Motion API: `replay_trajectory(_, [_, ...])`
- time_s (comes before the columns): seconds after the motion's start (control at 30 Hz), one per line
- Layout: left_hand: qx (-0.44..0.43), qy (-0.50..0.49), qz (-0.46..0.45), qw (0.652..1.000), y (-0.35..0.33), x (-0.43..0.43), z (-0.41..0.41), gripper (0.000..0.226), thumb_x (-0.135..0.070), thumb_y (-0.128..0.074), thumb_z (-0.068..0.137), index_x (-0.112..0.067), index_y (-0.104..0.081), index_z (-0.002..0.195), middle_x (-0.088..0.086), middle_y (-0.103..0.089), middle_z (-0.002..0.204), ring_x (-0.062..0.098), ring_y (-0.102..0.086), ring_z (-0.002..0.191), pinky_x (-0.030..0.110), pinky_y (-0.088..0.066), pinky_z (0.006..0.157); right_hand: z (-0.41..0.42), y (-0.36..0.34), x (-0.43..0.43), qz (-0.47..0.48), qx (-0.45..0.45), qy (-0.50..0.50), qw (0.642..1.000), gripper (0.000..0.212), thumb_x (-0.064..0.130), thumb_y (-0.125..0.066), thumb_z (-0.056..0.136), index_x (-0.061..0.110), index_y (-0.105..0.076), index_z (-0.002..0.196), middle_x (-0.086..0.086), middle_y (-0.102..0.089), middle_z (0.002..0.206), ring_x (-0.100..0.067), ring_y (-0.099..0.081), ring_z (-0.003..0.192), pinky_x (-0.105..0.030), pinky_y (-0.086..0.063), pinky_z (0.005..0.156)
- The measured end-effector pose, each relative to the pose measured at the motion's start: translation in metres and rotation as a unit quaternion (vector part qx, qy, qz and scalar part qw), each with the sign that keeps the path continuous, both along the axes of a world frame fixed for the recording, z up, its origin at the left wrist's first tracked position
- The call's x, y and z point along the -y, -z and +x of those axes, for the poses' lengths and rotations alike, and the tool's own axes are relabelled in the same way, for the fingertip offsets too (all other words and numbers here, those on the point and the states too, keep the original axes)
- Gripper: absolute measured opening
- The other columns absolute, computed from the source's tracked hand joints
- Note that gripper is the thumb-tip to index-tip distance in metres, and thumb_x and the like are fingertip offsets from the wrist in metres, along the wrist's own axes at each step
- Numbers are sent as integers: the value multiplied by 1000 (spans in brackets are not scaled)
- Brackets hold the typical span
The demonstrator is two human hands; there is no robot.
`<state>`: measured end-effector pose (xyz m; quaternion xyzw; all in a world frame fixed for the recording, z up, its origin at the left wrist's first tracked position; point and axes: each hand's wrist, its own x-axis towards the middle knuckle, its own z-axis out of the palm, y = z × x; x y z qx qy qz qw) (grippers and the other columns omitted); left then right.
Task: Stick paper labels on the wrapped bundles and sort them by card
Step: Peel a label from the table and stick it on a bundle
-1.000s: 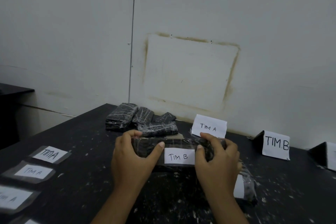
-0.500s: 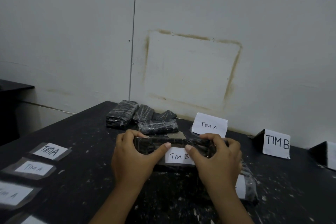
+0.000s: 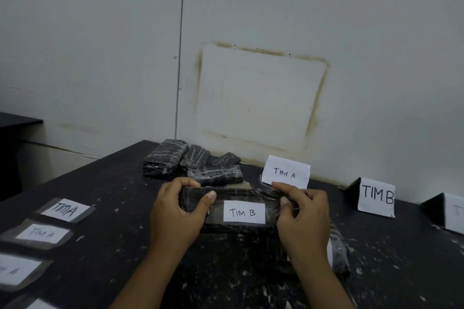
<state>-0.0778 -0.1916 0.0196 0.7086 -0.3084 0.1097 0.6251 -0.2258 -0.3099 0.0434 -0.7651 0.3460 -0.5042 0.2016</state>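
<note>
The wrapped bundle (image 3: 241,194) spans both grips, left hand (image 3: 175,216) curled round one end, right hand (image 3: 303,218) round the other, TIM B label (image 3: 244,213) midway between; film-wrapped, it looks light, fairly stiff and slick, so end holds seem safest.

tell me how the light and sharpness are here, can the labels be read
Head view: dim, flat light with no hard shadows; the TIM B label on the held bundle reads sharply; the lower-left label at the frame edge is soft and smeared; the dark table swallows detail.
</note>
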Motion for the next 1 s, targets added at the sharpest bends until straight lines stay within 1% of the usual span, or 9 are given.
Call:
replay_trajectory(0.1, [-22, 38, 25, 999, -1, -3, 5, 35, -45, -80, 63, -38, -54, 86, -10, -51, 105, 11, -54, 92, 22, -41, 66, 0, -1, -5, -20, -56, -5, 998, 36, 40, -64, 78, 48, -57, 113, 6, -37, 103, -19, -44, 106, -36, -41, 87])
replay_trajectory(0.2, [-22, 66, 74, 995, -4, -8, 8, 68, -64, -80, 36, -41, -49, 91, -21, -43, 105, -3, -48, 90, 21, -41, 66, -2, 0, -8, -28, -149, -5, 988, 86, 82, -51, 51, 49, -41, 130, 7, -29, 118, -14, -33, 117, -42, -40, 97])
replay_trajectory(0.3, [-5, 66, 95, 993, -3, -8, 10, 69, -54, -87, 38, -40, -47, 92, -22, -41, 104, -8, -44, 88, 14, -38, 64, -4, -4, -8, -15, -155, -22, 988, 90, 65, -72, 55, 48, -34, 135, 3, -26, 131, -17, -34, 122, -37, -44, 96])
replay_trajectory(0.4, [0, 71, 87, 994, -1, -7, 13, 64, -47, -89, 44, -40, -47, 92, -20, -43, 105, -7, -46, 90, 14, -39, 66, -6, -5, -3, 5, -135, -53, 989, 84, 44, -81, 62, 45, -38, 134, 9, -25, 117, -12, -40, 111, -26, -43, 88])
replay_trajectory(0.63, [5, 95, 55, 994, 2, -8, 18, 48, -26, -86, 62, -40, -51, 92, -10, -49, 108, 14, -54, 98, 35, -49, 83, -8, 0, 11, -8, -78, -117, 990, 59, 4, -67, 81, 37, -50, 127, 5, -32, 110, -8, -40, 99, 1, -34, 70])
replay_trajectory(0.73, [10, 95, 37, 995, 3, -8, 17, 46, -22, -84, 65, -39, -52, 93, -11, -50, 108, 11, -54, 98, 32, -46, 82, -7, 2, 13, -34, -48, -124, 991, 57, -4, -60, 82, 35, -54, 123, 7, -36, 108, 3, -41, 95, 5, -34, 73])
replay_trajectory(0.83, [6, 88, 9, 996, 2, -8, 17, 45, -23, -84, 65, -39, -52, 92, -16, -49, 107, 7, -54, 97, 28, -47, 76, -5, 2, 10, -65, -20, -126, 990, 57, 3, -59, 86, 43, -47, 124, 6, -37, 113, 0, -41, 101, -4, -37, 75])
replay_trajectory(0.9, [0, 83, 12, 996, 1, -9, 15, 50, -44, -86, 56, -39, -51, 92, -19, -48, 108, 3, -53, 95, 25, -46, 71, -5, 1, 6, -81, -42, -99, 991, 54, 23, -65, 84, 43, -45, 129, 8, -33, 119, -4, -38, 108, -15, -39, 81])
replay_trajectory(1.0, [-3, 63, 57, 996, -2, -10, 11, 73, -72, -75, 34, -40, -49, 94, -18, -47, 106, -4, -48, 90, 20, -42, 65, -5, -2, 2, -68, -92, -53, 992, 72, 44, -75, 70, 40, -42, 134, 10, -30, 120, -4, -36, 108, -23, -42, 79])
